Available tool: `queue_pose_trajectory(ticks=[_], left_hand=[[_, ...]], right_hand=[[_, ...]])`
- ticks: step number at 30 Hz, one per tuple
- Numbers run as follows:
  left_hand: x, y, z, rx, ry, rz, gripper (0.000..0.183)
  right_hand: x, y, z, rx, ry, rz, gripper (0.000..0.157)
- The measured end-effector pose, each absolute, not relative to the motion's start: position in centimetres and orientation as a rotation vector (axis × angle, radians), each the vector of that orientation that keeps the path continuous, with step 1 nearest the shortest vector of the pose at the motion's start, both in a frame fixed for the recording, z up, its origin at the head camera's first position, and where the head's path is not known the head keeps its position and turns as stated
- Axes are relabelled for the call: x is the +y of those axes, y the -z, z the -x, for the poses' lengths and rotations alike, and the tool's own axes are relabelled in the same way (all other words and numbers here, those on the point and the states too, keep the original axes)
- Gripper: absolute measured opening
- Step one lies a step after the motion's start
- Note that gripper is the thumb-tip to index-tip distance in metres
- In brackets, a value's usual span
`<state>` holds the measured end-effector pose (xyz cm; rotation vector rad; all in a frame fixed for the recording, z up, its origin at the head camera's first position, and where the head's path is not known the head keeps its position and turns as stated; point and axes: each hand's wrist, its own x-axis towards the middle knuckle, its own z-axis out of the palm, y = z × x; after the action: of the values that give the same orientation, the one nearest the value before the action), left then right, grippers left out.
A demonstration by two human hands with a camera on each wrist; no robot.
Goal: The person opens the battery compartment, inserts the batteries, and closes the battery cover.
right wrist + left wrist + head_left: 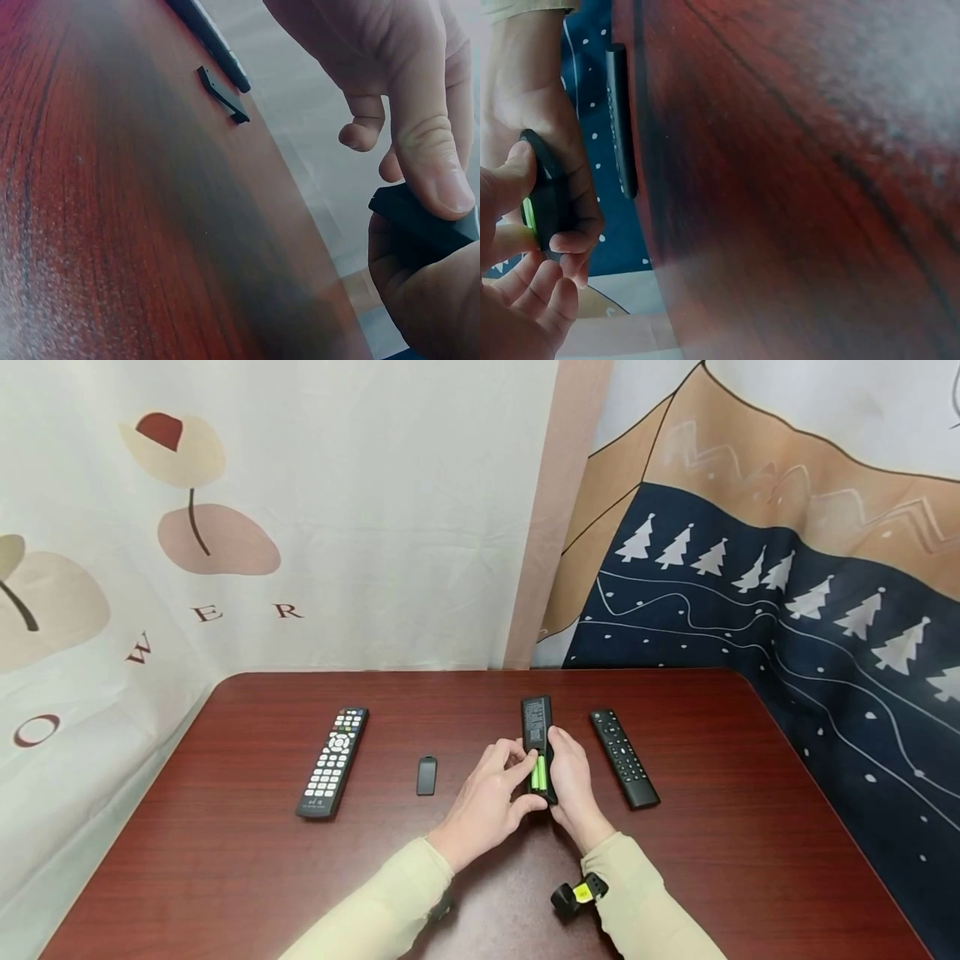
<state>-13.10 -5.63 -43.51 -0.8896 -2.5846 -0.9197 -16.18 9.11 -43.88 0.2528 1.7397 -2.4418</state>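
My right hand (573,785) grips a black remote control (536,720), its back facing up and its far end tilted away from me. Green batteries (540,775) lie in the uncovered compartment at its near end. From the left side, my left hand (482,799) pinches that end: the thumb is at the lower edge and a forefinger touches the batteries' far end. In the left wrist view, a green strip of battery (530,213) shows between the fingers. The right wrist view has the left thumb lying on the end of the remote (420,225).
A small black battery cover (427,776) lies on the brown table (247,860), left of my hands. Further left rests a black remote with white buttons (333,764). Another black remote (624,760) lies to the right. Printed curtains (390,527) hang behind the table.
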Motion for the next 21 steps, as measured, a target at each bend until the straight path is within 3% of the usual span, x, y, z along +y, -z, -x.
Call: queue_pose_trajectory(ticks=[21], left_hand=[[-6.8,42.6,13.4,-2.686,0.945,0.897,0.054]], right_hand=[[9.5,44.7,16.3,1.762,2.394,-0.255,0.047]])
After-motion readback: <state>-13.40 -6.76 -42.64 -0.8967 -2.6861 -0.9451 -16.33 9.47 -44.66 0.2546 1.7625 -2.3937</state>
